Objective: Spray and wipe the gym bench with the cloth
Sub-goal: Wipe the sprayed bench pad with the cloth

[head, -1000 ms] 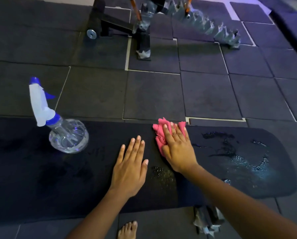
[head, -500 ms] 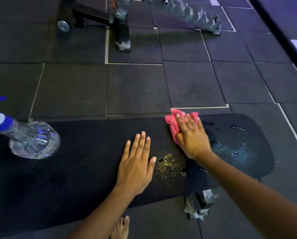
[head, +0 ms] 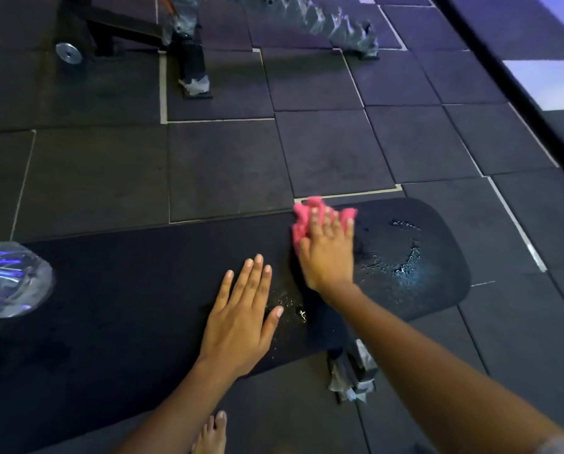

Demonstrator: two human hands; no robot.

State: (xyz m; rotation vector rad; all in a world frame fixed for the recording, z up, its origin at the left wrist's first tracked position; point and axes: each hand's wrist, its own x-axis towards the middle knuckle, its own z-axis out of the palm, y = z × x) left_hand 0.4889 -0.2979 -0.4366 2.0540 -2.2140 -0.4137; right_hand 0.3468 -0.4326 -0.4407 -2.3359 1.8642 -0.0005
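Dark rubber floor tiles (head: 225, 168); black machine frame (head: 126, 26), silver disc (head: 68, 53) top left.

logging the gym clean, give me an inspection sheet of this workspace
surface: black bench pad, wet droplets on its right end
job's things: pink cloth on the pad under the right hand; clear spray bottle on the pad, cut off at the left edge
clutter: nothing seen
grippers: left hand flat on the pad, fingers straight; right hand presses the cloth
cables: nothing seen
surroundings: dark rubber floor tiles; plastic-wrapped gym frame behind; bare foot below
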